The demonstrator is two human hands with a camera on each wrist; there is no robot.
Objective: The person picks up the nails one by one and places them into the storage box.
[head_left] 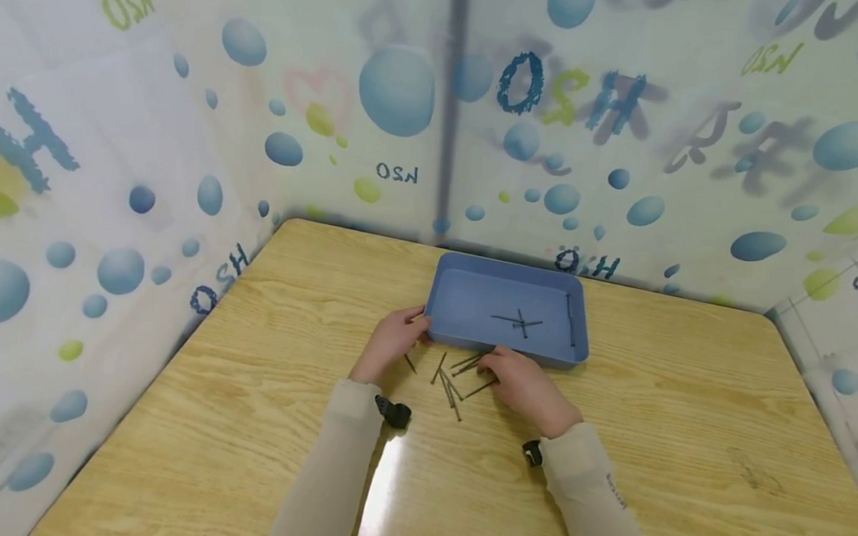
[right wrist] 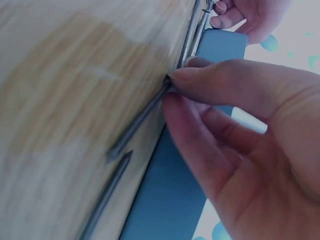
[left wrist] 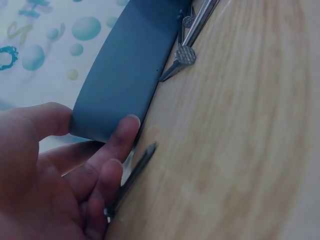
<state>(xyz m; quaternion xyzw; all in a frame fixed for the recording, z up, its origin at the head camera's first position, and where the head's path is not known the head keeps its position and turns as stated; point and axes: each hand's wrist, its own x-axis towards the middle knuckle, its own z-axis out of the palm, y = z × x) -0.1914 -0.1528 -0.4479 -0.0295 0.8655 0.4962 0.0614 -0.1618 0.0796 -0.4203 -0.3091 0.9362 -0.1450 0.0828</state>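
A blue tray stands on the table with several dark nails lying in it. My left hand holds the tray's near left corner, thumb at the rim and fingers against the wall. One loose nail lies beside those fingers. In front of the tray, my right hand pinches the end of a nail between thumb and forefinger. A second nail lies close by on the table. Several more nails are scattered between the hands.
The wooden table reaches back to a wall printed with blue and green drops. Another printed wall borders the left side. A black wrist strap sits at the left cuff, another strap at the right.
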